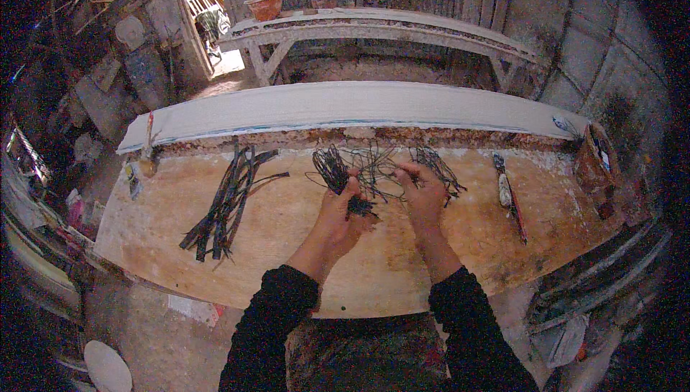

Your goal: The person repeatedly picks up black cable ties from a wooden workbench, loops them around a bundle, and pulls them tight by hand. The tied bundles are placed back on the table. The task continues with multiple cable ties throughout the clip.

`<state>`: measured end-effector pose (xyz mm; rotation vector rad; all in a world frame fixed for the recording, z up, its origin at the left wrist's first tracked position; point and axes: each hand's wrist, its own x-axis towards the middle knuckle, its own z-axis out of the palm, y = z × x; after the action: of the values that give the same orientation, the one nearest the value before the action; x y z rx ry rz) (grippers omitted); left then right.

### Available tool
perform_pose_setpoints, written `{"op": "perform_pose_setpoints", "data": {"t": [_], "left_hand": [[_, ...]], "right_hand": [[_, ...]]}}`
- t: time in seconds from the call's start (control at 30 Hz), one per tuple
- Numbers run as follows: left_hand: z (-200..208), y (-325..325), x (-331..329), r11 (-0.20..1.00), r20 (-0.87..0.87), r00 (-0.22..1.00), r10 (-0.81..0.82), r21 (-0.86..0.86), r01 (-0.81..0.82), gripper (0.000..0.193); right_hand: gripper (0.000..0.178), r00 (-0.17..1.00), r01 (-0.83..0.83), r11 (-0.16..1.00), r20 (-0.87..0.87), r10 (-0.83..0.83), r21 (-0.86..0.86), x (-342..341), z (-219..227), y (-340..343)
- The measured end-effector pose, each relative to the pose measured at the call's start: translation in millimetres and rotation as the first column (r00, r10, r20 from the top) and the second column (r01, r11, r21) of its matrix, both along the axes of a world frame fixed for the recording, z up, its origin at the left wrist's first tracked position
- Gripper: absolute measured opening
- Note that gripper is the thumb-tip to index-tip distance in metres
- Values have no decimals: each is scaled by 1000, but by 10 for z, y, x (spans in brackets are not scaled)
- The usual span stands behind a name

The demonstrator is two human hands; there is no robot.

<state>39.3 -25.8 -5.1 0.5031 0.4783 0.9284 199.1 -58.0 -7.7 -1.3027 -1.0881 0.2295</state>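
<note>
My left hand (341, 212) is closed round a bundle of thin black cords (330, 167), whose looped ends stick up above the fist and whose other ends come out below it. To its right, my right hand (424, 191) pinches with thumb and fingertips at the tangle of loose black cords (370, 165) lying between the hands. Whether a single strand is caught in that pinch is too fine to make out. Behind the right hand lies another bunch of black cords (447, 176). A pile of flat black strips (228, 205) rests on the wooden board (287, 270) at the left.
A slim tool with a red handle (514, 212) lies on the board at the right. Near the right edge stands a brown container (598, 158). A long white slab (359, 104) borders the board's far side. Farther back are a bench (388, 31) and a reddish bowl (266, 7).
</note>
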Motion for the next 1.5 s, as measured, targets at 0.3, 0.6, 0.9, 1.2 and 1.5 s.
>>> {"op": "perform_pose_setpoints", "data": {"t": [0.3,0.6,0.9,1.2,1.5], "left_hand": [[-31,-3,-11,999,-5,999,-45,8,45,39],[-200,111,-11,996,228,972,56,-84,-37,46],[-163,112,-45,1000,161,987,12,-28,-7,35],[-50,58,-76,994,58,997,-55,-91,60,20],[-7,35,-51,1000,25,1000,-1,-27,2,13]], "right_hand": [[15,957,82,989,287,-45,-119,-354,301,-228],[14,958,-106,963,234,165,-248,-419,168,-202],[12,841,-197,976,495,218,-95,-372,74,-158],[18,735,-249,960,621,272,-126,-370,178,-239],[22,718,-285,947,622,313,-148,-401,244,-290]]}}
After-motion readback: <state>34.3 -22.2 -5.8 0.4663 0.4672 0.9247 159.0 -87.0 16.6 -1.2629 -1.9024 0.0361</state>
